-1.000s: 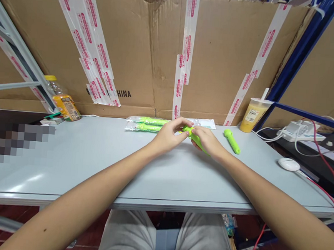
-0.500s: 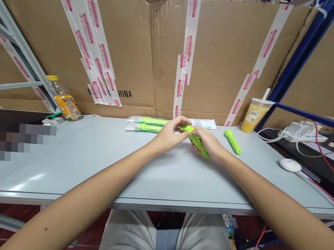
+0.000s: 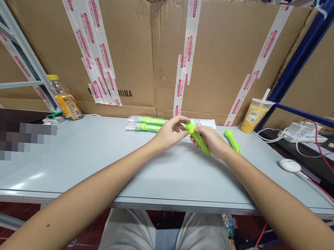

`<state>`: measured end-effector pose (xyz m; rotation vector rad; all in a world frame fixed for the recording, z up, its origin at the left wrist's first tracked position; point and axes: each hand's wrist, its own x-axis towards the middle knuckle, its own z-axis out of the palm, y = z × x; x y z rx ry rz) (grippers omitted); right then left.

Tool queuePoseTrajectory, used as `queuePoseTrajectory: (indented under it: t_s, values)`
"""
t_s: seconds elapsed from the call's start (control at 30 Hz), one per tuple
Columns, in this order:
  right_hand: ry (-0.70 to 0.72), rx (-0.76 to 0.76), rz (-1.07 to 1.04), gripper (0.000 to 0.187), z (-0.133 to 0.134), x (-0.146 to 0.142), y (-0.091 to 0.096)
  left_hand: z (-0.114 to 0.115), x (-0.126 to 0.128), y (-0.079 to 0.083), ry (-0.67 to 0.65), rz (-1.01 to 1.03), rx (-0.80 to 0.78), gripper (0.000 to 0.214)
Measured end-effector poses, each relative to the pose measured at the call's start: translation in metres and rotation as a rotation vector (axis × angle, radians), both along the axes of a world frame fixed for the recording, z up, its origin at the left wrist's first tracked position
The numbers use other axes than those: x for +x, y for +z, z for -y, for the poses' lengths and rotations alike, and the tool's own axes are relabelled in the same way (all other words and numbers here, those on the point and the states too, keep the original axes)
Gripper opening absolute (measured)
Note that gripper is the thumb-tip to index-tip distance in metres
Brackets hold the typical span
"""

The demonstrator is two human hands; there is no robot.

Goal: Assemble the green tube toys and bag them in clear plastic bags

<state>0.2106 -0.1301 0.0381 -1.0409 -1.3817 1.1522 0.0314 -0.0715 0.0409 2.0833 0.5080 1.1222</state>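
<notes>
My right hand [image 3: 212,141] is closed around a bright green plastic stick [image 3: 198,139], holding it slanted just above the grey table [image 3: 94,161]. Fingertips of my left hand [image 3: 168,133] pinch at the stick's ribbed upper end [image 3: 188,126]. A second green stick [image 3: 232,141] lies loose on the table to the right of my right hand. Two more green sticks in clear plastic bags [image 3: 145,123] lie behind my left hand, near the cardboard wall.
A taped cardboard wall [image 3: 149,50] closes the back. An orange-drink bottle [image 3: 64,102] lies at the left, a plastic cup of yellow drink [image 3: 254,115] stands at the right. A white mouse [image 3: 290,164], power strip [image 3: 301,132] and red cables [image 3: 329,168] are at far right.
The green stick has risen slightly and tipped more upright in my right hand. My left fingers have stayed at its top end.
</notes>
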Motion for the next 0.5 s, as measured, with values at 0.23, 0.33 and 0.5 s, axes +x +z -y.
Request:
queuePoseTrajectory:
  t_s: [0.23, 0.33, 0.5]
  values:
    - [-0.145, -0.016, -0.137, 0.024, -0.003, 0.031, 0.016, -0.024, -0.004, -0.017, 0.226, -0.053, 0.050, 0.018]
    - [-0.212, 0.030, 0.017, 0.022, -0.005, 0.038, 0.016, -0.030, -0.002, -0.023, 0.254, -0.226, 0.255, 0.020]
    - [-0.396, 0.083, 0.435, 0.023, -0.017, 0.046, 0.003, -0.039, 0.012, -0.020, 0.286, -0.418, 0.601, 0.028]
